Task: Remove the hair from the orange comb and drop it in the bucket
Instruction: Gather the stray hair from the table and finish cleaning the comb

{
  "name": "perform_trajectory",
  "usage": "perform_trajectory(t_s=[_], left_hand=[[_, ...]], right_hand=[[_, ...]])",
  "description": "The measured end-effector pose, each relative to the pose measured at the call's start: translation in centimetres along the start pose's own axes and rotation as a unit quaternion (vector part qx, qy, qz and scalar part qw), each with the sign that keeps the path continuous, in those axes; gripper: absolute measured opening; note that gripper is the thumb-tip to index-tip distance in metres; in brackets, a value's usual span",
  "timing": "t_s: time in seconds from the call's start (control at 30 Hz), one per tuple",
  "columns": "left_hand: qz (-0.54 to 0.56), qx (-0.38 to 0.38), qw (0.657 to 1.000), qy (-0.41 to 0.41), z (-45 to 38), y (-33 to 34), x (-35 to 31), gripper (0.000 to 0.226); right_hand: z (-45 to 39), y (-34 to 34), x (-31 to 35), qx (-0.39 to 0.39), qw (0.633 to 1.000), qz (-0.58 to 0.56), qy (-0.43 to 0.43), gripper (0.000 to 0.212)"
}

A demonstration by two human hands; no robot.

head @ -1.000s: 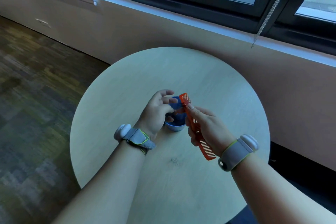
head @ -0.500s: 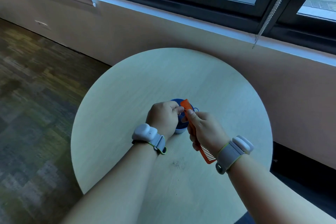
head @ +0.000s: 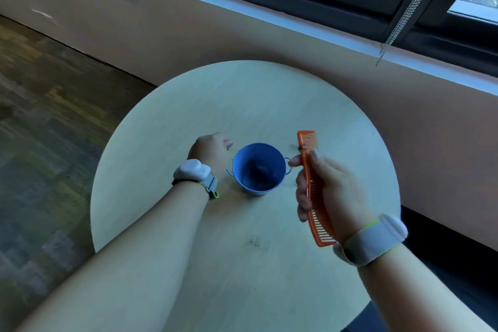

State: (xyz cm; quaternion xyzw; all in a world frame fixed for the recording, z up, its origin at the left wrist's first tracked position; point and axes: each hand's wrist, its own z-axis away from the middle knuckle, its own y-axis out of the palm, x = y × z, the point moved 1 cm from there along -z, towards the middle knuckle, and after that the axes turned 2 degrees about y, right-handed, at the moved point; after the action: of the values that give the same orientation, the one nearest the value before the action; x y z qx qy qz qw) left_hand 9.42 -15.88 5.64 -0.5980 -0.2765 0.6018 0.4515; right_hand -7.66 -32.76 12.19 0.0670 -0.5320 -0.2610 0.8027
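While the right hand (head: 327, 191) keeps its grip curled round the middle of the orange comb (head: 312, 186), the comb stands above the tabletop (head: 242, 100), just right of the blue bucket (head: 258, 168). A small hair tuft (head: 299, 146) clings near its upper end. The left hand (head: 213, 153), loosely curled, grasps nothing beside the bucket's left.

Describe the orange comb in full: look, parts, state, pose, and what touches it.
The long orange plastic comb has a straight spine and teeth that look finer at the far end and wider near the wrist. The right hand grips its middle, fingers curled round it, holding it above the round pale wooden table, far end pointing away. A small dark tuft of hair clings near the far teeth. It sits right of the small blue metal bucket, not touching it.
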Motion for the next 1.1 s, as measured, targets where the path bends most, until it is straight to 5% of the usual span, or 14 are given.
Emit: perform_trajectory(t_s=[0.2,0.3,0.33,0.4,0.47,0.53,0.63,0.83,1.0,1.1], left_hand=[[0.027,0.057,0.997,0.044,1.5,1.7,-1.3,0.025],[0.163,0.12,0.976,0.077,3.1,1.0,-3.3,0.028],[0.235,0.181,0.951,0.089,3.8,0.4,-4.4,0.039],[0.415,0.312,0.846,0.121,5.5,-0.2,-6.3,0.058],[0.498,0.37,0.771,0.145,6.0,0.1,-7.2,0.059],[0.466,0.361,0.797,0.135,6.0,0.3,-7.6,0.048],[0.313,0.303,0.886,0.156,5.8,0.5,-6.6,0.016],[0.17,0.202,0.961,0.083,6.0,2.0,-2.0,0.04],[0.174,0.104,0.978,-0.057,5.5,2.6,3.0,0.043],[0.208,0.063,0.974,-0.058,5.0,2.1,2.2,0.043]], right_hand=[[-1.5,-1.3,3.8,-0.012,0.997,0.06,-0.043,0.042],[-2.0,-1.0,4.2,-0.012,0.995,0.094,-0.017,0.041],[-2.1,-0.8,4.1,-0.007,0.994,0.108,-0.007,0.041],[-2.3,-0.4,3.7,0.007,0.992,0.127,0.005,0.041],[-2.4,0.0,3.5,0.011,0.99,0.138,0.013,0.039],[-2.6,0.0,3.5,0.011,0.987,0.16,0.006,0.037],[-3.0,-0.6,3.8,-0.015,0.98,0.199,-0.014,0.036],[-4.7,-3.4,5.4,-0.137,0.973,0.167,-0.087,0.034],[-5.5,-5.6,6.5,-0.175,0.957,0.206,-0.103,0.036],[-5.9,-5.2,4.3,-0.166,0.954,0.244,-0.056,0.037]])
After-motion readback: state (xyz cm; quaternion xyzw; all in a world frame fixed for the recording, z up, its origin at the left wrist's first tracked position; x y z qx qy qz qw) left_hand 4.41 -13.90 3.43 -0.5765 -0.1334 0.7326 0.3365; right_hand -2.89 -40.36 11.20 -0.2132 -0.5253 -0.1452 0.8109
